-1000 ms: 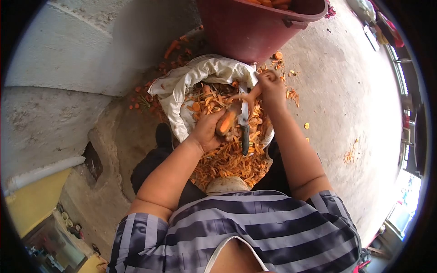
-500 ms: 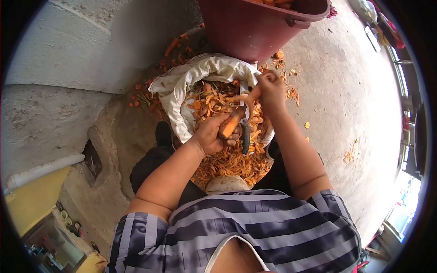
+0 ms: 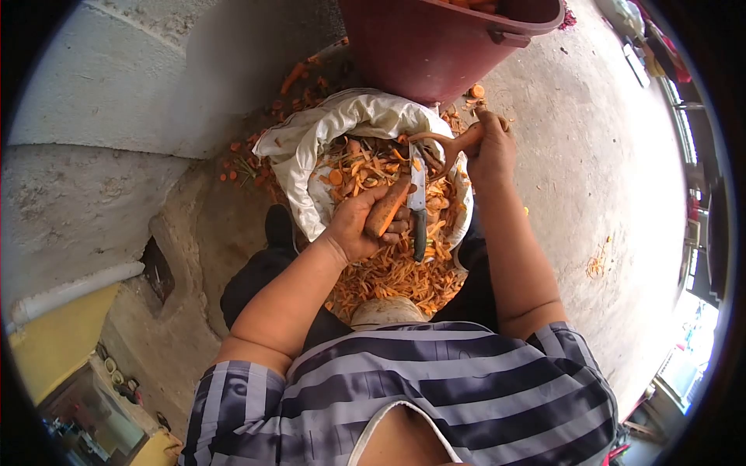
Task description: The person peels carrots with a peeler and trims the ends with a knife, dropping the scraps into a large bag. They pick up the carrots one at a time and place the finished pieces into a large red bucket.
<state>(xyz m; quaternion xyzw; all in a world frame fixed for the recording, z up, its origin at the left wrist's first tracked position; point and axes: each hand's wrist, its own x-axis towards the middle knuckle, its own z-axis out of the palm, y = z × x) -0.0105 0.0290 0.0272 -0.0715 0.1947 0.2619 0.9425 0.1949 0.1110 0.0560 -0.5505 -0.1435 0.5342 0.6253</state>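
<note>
My left hand [image 3: 360,226] is wrapped around a carrot [image 3: 388,208], its tip angled up and to the right. Up and to the right, my right hand [image 3: 494,151] grips the handle of a brownish-orange Y-shaped peeler [image 3: 444,145]. The peeler's forked head points left, apart from the carrot. Between the hands, a knife [image 3: 418,198] with a black handle lies on the orange peelings [image 3: 381,283]. These peelings fill a white sack [image 3: 294,167] with a rolled-down rim, below both hands.
A dark red tub [image 3: 423,54] with carrots inside stands just beyond the sack. Carrot scraps [image 3: 233,172] and slices are scattered on the concrete floor [image 3: 575,155]. A rough wall [image 3: 93,85] rises at the left. My knees flank the sack.
My right hand and the peeler have moved right and away from the carrot, uncovering the knife blade. My left hand still holds the carrot, shifted slightly left.
</note>
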